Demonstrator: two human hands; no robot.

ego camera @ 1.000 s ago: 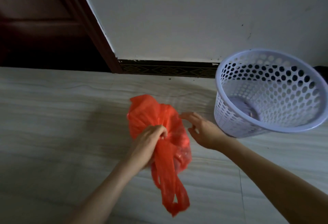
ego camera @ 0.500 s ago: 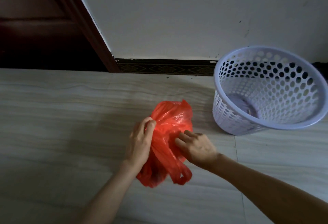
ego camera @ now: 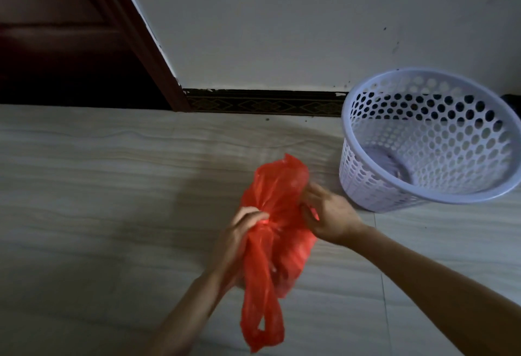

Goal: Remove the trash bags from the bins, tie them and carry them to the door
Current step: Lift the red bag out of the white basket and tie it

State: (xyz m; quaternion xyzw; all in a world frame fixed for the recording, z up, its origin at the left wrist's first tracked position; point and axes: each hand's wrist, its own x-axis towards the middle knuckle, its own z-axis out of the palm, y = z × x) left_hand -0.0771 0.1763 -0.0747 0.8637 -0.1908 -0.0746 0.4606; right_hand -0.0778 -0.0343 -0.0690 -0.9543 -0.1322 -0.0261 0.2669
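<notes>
A red plastic trash bag hangs above the pale floor in the middle of the head view. My left hand pinches its gathered neck, and one handle loop dangles below the fist. My right hand grips the bag's right side, its fingers closed into the plastic. A white perforated bin stands on the floor to the right with no bag in it.
A dark wooden door and its frame fill the upper left. A white wall with a dark patterned skirting runs behind the bin. Pale tiled floor spreads to the left and front.
My right hand has gone from open beside the bag to gripping its right side. The left hand has regathered the neck, and a handle loop hangs down again.
</notes>
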